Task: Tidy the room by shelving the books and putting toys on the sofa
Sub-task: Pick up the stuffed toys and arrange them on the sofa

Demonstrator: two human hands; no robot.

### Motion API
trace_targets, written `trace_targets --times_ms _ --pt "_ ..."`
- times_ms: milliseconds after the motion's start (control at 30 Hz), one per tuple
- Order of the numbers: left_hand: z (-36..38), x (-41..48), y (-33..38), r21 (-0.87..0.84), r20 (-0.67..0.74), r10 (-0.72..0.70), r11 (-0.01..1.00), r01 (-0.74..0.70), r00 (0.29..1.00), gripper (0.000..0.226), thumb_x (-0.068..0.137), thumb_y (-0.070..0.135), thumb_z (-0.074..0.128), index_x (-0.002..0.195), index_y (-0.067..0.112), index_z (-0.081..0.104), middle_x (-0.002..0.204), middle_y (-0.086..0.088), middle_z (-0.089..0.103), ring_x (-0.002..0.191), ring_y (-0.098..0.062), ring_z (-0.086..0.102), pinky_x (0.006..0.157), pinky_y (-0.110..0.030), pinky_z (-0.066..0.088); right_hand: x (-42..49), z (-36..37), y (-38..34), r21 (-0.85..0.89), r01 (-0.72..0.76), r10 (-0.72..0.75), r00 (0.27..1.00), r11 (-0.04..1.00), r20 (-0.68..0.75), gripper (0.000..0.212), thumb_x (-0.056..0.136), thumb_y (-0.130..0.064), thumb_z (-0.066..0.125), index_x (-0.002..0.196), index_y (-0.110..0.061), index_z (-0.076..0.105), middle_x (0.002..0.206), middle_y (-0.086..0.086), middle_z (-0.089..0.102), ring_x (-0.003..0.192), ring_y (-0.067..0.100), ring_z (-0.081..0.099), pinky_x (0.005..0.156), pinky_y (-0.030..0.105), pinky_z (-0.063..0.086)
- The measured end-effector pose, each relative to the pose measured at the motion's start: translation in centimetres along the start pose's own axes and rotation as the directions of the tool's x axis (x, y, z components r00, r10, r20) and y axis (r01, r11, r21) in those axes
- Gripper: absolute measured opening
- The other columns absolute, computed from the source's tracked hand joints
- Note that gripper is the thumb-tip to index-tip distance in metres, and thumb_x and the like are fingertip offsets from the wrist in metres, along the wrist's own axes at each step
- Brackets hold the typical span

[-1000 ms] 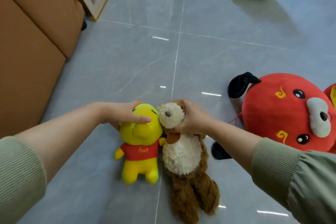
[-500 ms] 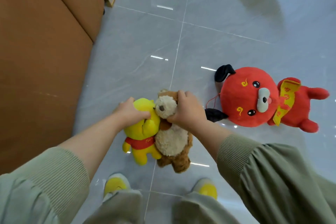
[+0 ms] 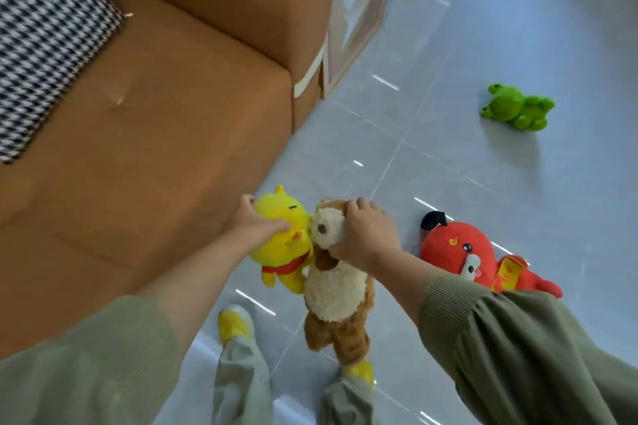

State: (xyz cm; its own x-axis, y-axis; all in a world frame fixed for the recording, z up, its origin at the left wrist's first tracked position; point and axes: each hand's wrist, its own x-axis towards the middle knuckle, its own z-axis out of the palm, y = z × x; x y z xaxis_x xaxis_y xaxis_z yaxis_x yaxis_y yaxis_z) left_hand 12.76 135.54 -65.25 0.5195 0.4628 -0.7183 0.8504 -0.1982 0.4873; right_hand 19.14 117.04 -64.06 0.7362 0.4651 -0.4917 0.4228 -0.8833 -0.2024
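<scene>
Dangling now off floor (image 3: 448, 166): yellow bear (image 3: 279, 212) clutched in left grip (image 3: 257, 228); brown bear (image 3: 333, 290) in right grip (image 3: 366, 238).

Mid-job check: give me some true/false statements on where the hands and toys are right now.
1. The left hand grips the yellow bear by its head. True.
2. The right hand holds the red plush. False: it grips the brown bear; the red plush lies on the floor.
3. The green frog lies on the floor. True.
4. A toy sits on the sofa. False: none shows there, just a checked cushion.
</scene>
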Motion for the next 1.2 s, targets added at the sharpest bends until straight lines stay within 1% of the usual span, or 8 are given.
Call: trace_targets --times_ms 133,267,433,567,667,833,933,1200 --pt "-6.7 -4.1 -1.8 -0.098 -0.071 0.024 0.995 -0.031 0.997 0.120 0.033 0.050 0.069 0.142 0.017 0.033 0.136 -0.007 0.048 0.121 -0.026 0.049 0.094 -0.032 0.043 -1.3 -4.2 -6.1 0.005 0.102 -0.102 0.995 0.995 0.013 0.086 0.068 -0.046 0.068 0.140 -0.021 0.028 0.124 0.006 0.045 0.119 0.028 0.044 0.095 0.038 0.041" --pt "-13.3 -6.9 -5.1 -0.350 -0.182 -0.062 0.937 -0.005 0.981 0.110 0.036 0.045 0.072 0.136 0.012 0.041 0.132 -0.009 0.051 0.117 -0.027 0.051 0.091 -0.033 0.044 -2.6 -7.4 -13.1 -0.038 0.216 -0.215 0.976 0.976 0.039 0.080 0.069 -0.045 0.070 0.137 -0.027 0.031 0.124 0.003 0.041 0.120 0.026 0.042 0.093 0.039 0.043" --pt "-20.6 -8.7 -10.9 -0.523 -0.261 -0.173 0.852 0.012 0.950 0.064 0.071 0.025 0.082 0.126 0.013 0.052 0.123 -0.010 0.057 0.110 -0.028 0.056 0.082 -0.035 0.048 -2.7 -10.6 -22.6 -0.120 0.378 -0.376 0.926 0.918 0.043 0.078 0.069 -0.039 0.072 0.135 -0.024 0.033 0.128 0.003 0.039 0.122 0.027 0.040 0.094 0.041 0.042" --pt "-25.9 -10.1 -14.9 -0.487 -0.338 -0.189 0.873 0.001 0.922 0.085 0.047 0.049 0.073 0.123 0.019 0.052 0.116 -0.005 0.056 0.110 -0.027 0.054 0.080 -0.030 0.043 -1.6 -12.2 -30.1 -0.241 0.480 -0.477 0.876 0.843 0.076 0.082 0.073 -0.039 0.069 0.142 -0.023 0.028 0.137 0.004 0.036 0.127 0.028 0.038 0.101 0.042 0.039" --pt "-29.4 -9.6 -17.9 -0.479 -0.375 -0.206 0.878 0.001 0.904 0.082 0.056 0.058 0.076 0.125 0.020 0.053 0.119 -0.004 0.058 0.110 -0.026 0.056 0.080 -0.028 0.041 -0.4 -12.6 -35.1 -0.308 0.511 -0.516 0.854 0.803 0.072 0.085 0.074 -0.038 0.070 0.144 -0.023 0.025 0.141 0.004 0.036 0.129 0.028 0.037 0.106 0.043 0.035" --pt "-32.4 -3.3 -26.6 -0.492 -0.375 -0.232 0.870 0.019 0.897 0.101 0.034 0.088 0.057 0.118 0.032 0.060 0.121 0.003 0.063 0.106 -0.018 0.059 0.095 -0.035 0.047 2.2 -10.4 -43.5 -0.456 0.591 -0.604 0.786 0.666 0.136 0.081 0.076 -0.036 0.066 0.145 -0.023 0.025 0.142 0.003 0.040 0.128 0.028 0.039 0.111 0.042 0.029" --pt "-34.7 -3.1 -26.3 -0.423 -0.399 -0.178 0.906 -0.009 0.900 0.099 0.042 0.076 0.052 0.128 0.027 0.053 0.127 0.007 0.052 0.114 -0.014 0.051 0.095 -0.026 0.038 4.5 -9.6 -47.4 -0.513 0.623 -0.642 0.748 0.590 0.169 0.074 0.078 -0.035 0.061 0.143 -0.021 0.029 0.145 0.002 0.038 0.133 0.026 0.034 0.116 0.042 0.021" --pt "-39.2 2.4 -25.4 -0.048 -0.445 -0.089 0.996 0.075 0.891 0.078 0.074 0.051 0.066 0.141 0.030 0.032 0.134 0.000 0.043 0.119 -0.023 0.048 0.088 -0.034 0.046 10.7 -8.9 -51.2 -0.423 0.662 -0.647 0.735 0.619 0.202 0.074 0.074 -0.016 0.068 0.138 -0.023 0.031 0.142 -0.005 0.032 0.129 0.017 0.030 0.097 0.030 0.041"
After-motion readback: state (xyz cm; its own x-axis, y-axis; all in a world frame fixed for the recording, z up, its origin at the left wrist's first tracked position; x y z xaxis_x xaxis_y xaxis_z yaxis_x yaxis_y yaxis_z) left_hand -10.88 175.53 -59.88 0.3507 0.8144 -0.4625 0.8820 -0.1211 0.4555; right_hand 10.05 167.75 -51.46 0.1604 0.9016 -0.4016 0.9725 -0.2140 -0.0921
